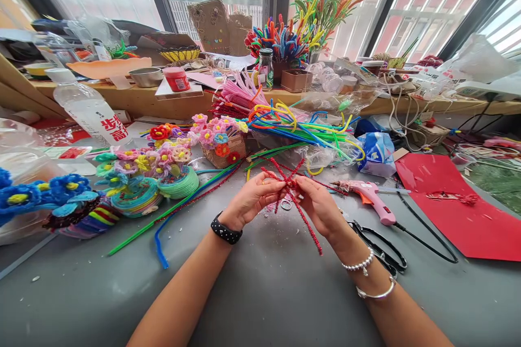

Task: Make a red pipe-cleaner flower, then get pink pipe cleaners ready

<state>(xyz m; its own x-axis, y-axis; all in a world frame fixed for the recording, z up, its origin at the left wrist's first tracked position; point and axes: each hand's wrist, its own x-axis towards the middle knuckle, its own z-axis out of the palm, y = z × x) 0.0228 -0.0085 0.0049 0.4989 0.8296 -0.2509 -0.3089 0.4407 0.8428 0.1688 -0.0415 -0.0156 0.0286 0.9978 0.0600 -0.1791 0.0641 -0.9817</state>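
Note:
Both my hands meet above the grey table (252, 287), pinching a bundle of glittery red pipe cleaners (304, 220) that cross between them. My left hand (252, 200), with a black wristband, grips the crossing from the left. My right hand (319, 203), wearing pearl and silver bracelets, grips it from the right. The red stems fan out upward and one long end trails down toward me.
A pink glue gun (372, 197) and black scissors (380, 252) lie right of my hands, next to a red sheet (459, 211). Pipe-cleaner flower baskets (171, 170) stand at left, a heap of coloured pipe cleaners (301, 127) behind, a plastic bottle (87, 108) far left.

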